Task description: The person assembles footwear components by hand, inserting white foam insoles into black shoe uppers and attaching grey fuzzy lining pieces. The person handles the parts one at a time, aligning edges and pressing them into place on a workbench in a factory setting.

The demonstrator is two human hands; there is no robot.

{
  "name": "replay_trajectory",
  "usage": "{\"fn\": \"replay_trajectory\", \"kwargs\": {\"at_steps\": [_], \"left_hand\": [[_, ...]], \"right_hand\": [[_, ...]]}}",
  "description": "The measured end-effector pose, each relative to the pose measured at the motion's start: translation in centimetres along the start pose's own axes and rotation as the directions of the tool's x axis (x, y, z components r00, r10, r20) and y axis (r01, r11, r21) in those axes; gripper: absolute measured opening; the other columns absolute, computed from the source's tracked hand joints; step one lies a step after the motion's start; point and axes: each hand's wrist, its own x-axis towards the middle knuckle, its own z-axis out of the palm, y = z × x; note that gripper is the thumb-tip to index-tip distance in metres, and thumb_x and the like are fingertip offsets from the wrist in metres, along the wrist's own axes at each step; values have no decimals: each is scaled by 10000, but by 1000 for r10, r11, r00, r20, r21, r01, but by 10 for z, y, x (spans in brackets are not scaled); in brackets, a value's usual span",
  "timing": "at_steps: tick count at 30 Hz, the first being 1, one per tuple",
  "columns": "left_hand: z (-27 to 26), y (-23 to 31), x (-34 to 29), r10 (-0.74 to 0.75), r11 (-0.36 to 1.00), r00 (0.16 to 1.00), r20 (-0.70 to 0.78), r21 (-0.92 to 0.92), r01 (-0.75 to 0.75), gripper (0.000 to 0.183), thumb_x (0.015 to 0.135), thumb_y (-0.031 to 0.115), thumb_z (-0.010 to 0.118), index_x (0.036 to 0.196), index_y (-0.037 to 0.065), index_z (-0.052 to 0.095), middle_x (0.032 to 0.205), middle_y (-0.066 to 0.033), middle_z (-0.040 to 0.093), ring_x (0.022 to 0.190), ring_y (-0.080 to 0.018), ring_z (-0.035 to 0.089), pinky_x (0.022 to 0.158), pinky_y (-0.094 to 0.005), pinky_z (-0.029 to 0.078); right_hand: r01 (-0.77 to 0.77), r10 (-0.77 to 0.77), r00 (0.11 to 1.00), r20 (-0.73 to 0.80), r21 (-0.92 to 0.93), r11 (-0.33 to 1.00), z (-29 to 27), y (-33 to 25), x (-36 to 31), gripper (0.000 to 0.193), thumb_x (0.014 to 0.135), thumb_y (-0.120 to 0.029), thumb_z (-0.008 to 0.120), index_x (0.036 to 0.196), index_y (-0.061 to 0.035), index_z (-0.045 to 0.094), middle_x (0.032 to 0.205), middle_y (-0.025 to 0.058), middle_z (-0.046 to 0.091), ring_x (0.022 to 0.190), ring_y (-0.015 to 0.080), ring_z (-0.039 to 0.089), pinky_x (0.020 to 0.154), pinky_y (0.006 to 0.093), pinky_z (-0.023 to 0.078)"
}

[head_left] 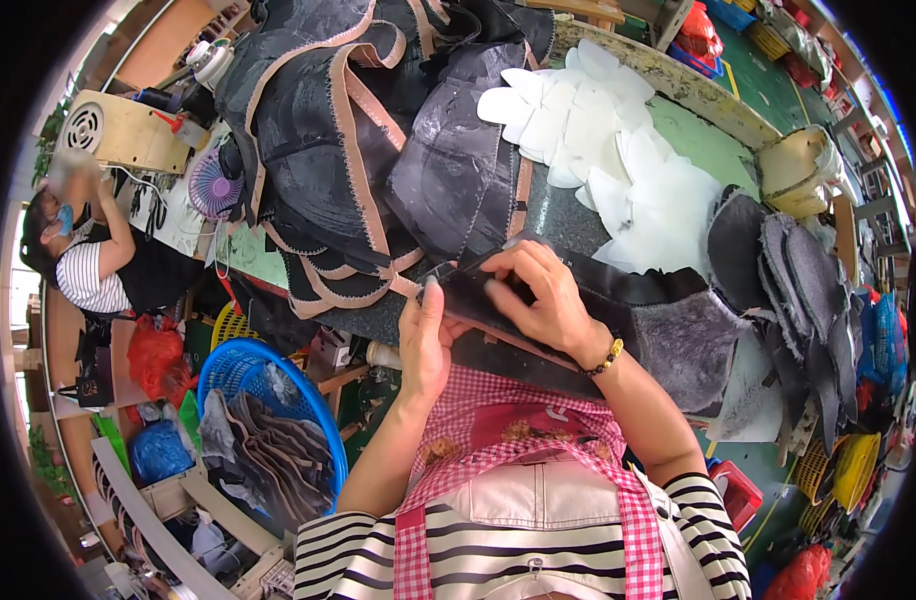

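Observation:
Near the front edge of the worktable, my left hand (427, 343) pinches the end of a black leather piece (475, 300), thumb on top. My right hand (548, 303), wearing a beaded bracelet, has its fingers bent onto the same piece a little to the right. The fingers partly hide what they press on. Just beyond rises a large heap of joined black leather pieces (313, 130) with tan strips stitched zigzag along their edges. Right of my right hand lies a dark grey fuzzy-backed piece (683, 345).
White rounded sheets (618, 150) overlap at the back right of the table. Dark cut pieces (803, 280) are stacked at the right edge, near a pale bin (798, 170). At left are a blue basket (340, 440) of cut pieces, a purple fan (216, 183) and another person (103, 250).

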Motion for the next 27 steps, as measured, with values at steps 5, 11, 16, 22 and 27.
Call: {"fn": "replay_trajectory", "kwargs": {"at_steps": [5,11,16,22,27], "left_hand": [[7,10,-2,61,998,997,-43,-26,-62,374,995,253,509,1290,41,421,1137,-103,599,955,-165,647,804,-317,563],[-16,-5,1,82,963,981,-177,267,-32,382,815,7,717,1133,54,512,1015,-107,610,835,-149,617,722,-293,537],[9,10,-4,644,-83,737,203,977,-197,490,657,10,771,1104,88,585,1144,-104,553,1073,-329,478,886,-400,401],[2,47,10,-15,637,984,179,760,-129,266,932,258,598,972,2,658,844,-116,659,702,-227,645,625,-327,476],[-6,11,18,387,306,886,256,870,-386,164,828,134,693,899,3,624,837,-161,631,733,-366,642,616,-408,501]], "right_hand": [[-34,41,994,97,-67,997,8,-21,-6,188,764,-134,716,796,-57,547,795,102,552,726,304,590,627,397,467],[-352,435,873,-223,329,876,15,-10,-24,205,921,-139,610,799,-20,495,667,59,495,587,129,441,541,306,400],[-322,357,900,-250,170,931,19,-10,-28,219,961,-162,554,833,-22,446,671,100,451,585,200,422,557,334,393],[-329,352,935,-48,254,909,15,-19,-21,114,935,-85,545,887,11,510,788,140,502,661,280,515,622,359,431],[-159,161,987,9,-88,983,2,-32,-28,159,797,-53,654,938,7,614,970,157,561,877,338,564,760,392,481]]}}
